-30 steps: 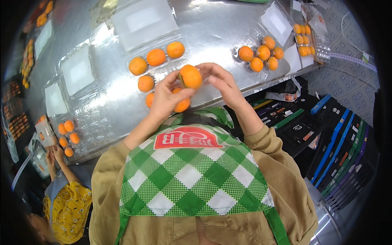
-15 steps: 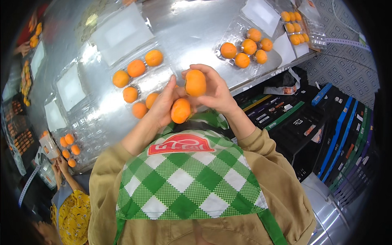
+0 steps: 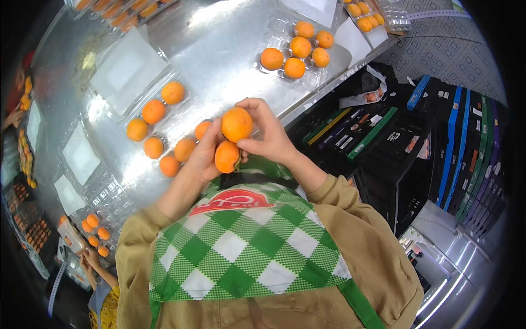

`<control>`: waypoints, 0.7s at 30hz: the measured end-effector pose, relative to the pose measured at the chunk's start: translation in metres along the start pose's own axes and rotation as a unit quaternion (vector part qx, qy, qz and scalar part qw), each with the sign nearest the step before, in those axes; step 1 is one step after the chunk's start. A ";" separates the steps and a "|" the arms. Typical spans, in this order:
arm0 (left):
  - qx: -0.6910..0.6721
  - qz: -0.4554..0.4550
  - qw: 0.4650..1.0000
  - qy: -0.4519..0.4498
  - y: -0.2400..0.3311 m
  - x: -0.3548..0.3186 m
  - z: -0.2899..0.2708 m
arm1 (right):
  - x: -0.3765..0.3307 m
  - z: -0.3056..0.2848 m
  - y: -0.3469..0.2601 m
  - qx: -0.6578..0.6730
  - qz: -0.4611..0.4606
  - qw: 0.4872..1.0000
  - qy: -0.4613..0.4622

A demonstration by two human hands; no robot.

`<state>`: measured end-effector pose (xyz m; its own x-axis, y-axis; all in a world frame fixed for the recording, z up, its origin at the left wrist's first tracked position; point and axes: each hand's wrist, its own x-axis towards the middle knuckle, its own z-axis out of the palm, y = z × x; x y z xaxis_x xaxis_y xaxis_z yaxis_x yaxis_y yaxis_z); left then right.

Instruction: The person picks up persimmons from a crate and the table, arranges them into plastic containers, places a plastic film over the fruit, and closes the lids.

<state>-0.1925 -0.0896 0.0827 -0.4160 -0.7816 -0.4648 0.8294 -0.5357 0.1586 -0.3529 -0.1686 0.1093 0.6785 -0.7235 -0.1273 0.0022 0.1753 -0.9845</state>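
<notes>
Orange and round, the upper fruit (image 3: 236,124) sits pinched in the fingertips of the right hand (image 3: 268,137), raised above the near edge of the steel table (image 3: 219,49). It is close to a ball, so no long axis shows, and I cannot tell which way its stem end faces. Just below it and touching or nearly so, the lower fruit (image 3: 226,157) is cupped in the left hand (image 3: 205,156), whose fingers curl around its far side. Both hands are closed on their fruit, held in front of the green-and-white checked apron (image 3: 241,247) with its red oval badge (image 3: 233,201) at the chest.

On the table to the left lies an open clear plastic tray (image 3: 159,120) with fruit seated in its cups: seven show, in two slanting rows, the nearest ones just beside the left hand. A second clear tray (image 3: 274,33) farther right holds five fruit. Beyond it, at the upper right corner, a smaller pack (image 3: 364,19) of fruit lies beside white rectangular sheets. Flat clear lids with white rectangular labels (image 3: 118,71) lie at upper left and down the left side of the table.

Right of the table, black crates (image 3: 372,142) stand stacked on the floor, bearing green, blue and purple strip labels along their rims. At lower left another person's hand (image 3: 87,257) rests near a tray of small fruit (image 3: 93,233).
</notes>
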 end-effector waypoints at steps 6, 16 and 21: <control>-0.047 -0.095 0.993 -0.046 0.004 0.003 0.004 | -0.008 0.007 -0.021 0.138 0.085 0.986 -0.040; 0.040 -0.081 0.996 -0.016 -0.004 0.002 -0.004 | -0.022 -0.017 -0.021 -0.316 -0.093 0.934 0.136; 0.080 -0.062 0.995 0.018 -0.009 0.001 -0.006 | -0.031 -0.026 -0.015 -0.280 -0.073 0.950 0.118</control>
<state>-0.1976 -0.0836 0.0759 -0.4955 -0.6956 -0.5202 0.7015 -0.6736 0.2326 -0.3934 -0.1660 0.1251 0.5166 -0.8543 0.0582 -0.3527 -0.2742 -0.8947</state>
